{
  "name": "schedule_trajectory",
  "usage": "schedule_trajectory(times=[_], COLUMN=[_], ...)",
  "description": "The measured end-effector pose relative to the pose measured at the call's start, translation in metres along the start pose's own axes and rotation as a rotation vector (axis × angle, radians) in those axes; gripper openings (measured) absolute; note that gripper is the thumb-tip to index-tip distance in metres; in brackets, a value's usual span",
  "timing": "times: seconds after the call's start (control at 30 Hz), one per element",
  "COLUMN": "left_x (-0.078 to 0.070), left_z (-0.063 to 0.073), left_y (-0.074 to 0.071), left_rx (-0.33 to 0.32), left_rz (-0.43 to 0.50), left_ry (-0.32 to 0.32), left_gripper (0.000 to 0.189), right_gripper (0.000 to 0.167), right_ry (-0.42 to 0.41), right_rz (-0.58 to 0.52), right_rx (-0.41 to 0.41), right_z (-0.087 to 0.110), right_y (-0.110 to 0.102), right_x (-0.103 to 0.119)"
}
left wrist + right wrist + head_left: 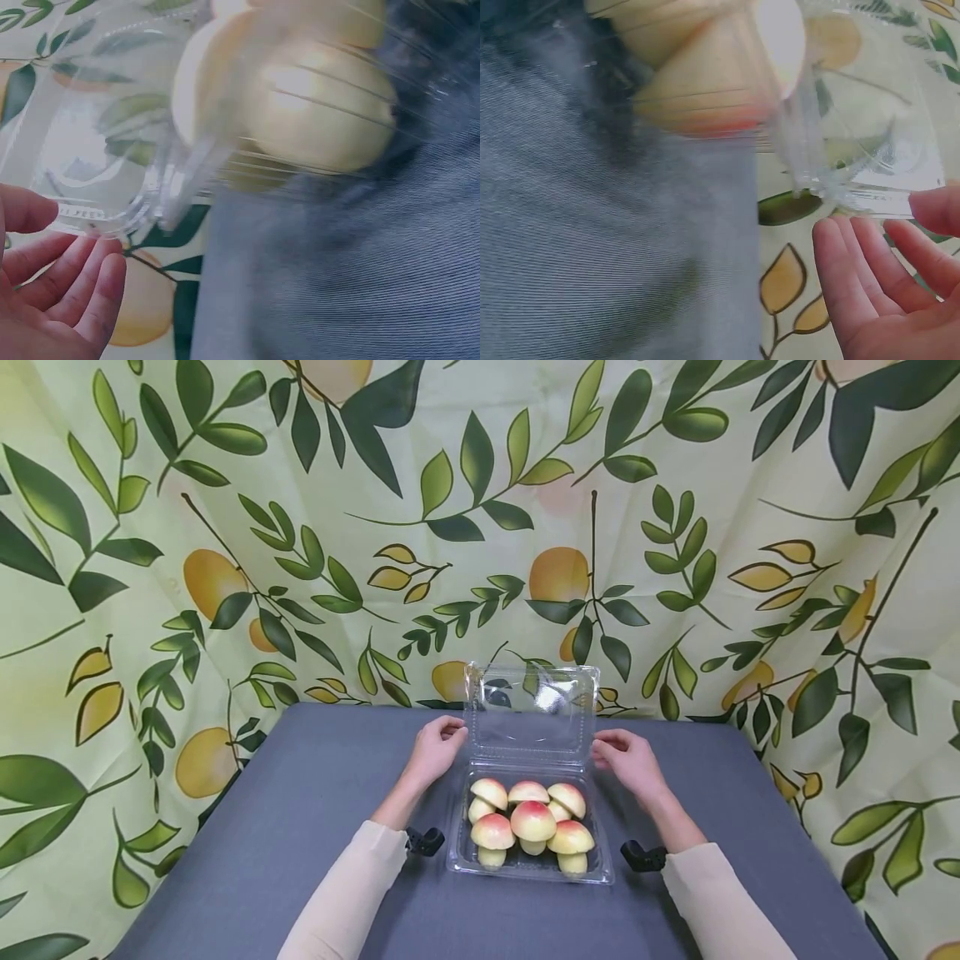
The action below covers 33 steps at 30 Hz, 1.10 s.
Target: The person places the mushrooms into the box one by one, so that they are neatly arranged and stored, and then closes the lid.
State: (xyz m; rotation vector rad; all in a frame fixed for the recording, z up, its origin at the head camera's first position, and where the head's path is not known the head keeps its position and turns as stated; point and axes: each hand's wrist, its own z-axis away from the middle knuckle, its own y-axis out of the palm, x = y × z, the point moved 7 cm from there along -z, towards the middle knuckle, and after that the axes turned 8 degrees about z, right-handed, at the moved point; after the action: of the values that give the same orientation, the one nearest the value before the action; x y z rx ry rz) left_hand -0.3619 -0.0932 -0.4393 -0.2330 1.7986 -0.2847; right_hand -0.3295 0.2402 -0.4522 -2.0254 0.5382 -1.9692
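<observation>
A clear plastic clamshell box (530, 874) lies on the table with its hinged lid (531, 739) raised at the back. Several pale yellow mushroom-shaped pieces (533, 821) with reddish caps fill the base. At the lid's left edge, my left hand (438, 750) pinches the plastic; the left wrist view has the thumb (28, 210) above the rim and the fingers below it. My right hand (628, 762) pinches the opposite edge, its thumb (936, 210) against the rim of the lid. Both hands sit near the hinge, apart from the mushroom-shaped pieces.
A dark grey cloth covers the table (315, 793). Behind it and along both sides hangs a curtain (480, 568) printed with leaves and orange fruit. Black wrist devices (425, 842) sit at the cuffs on either side of the box.
</observation>
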Motion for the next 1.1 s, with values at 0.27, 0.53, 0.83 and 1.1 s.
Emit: schedule_trajectory(times=[0.27,0.53,0.83,1.1], left_x=[-0.013,-0.020,-0.022,-0.018], left_z=[0.004,0.009,0.023,0.035], left_y=[-0.008,-0.015,-0.021,-0.023], left_rx=[0.033,0.075,0.112,0.152], left_rz=[0.091,0.151,0.165,0.138], left_ry=[0.005,0.025,0.010,-0.017], left_gripper=[0.026,0.031,0.035,0.030], right_gripper=[0.040,0.047,0.049,0.045], right_ry=[-0.032,-0.049,-0.051,-0.046], right_rz=[-0.033,-0.078,-0.112,-0.112], right_rx=[-0.021,0.000,0.036,0.102], right_z=[0.007,0.015,0.027,0.041], right_y=[-0.011,-0.018,-0.021,-0.020], right_x=[0.017,0.023,0.020,0.014])
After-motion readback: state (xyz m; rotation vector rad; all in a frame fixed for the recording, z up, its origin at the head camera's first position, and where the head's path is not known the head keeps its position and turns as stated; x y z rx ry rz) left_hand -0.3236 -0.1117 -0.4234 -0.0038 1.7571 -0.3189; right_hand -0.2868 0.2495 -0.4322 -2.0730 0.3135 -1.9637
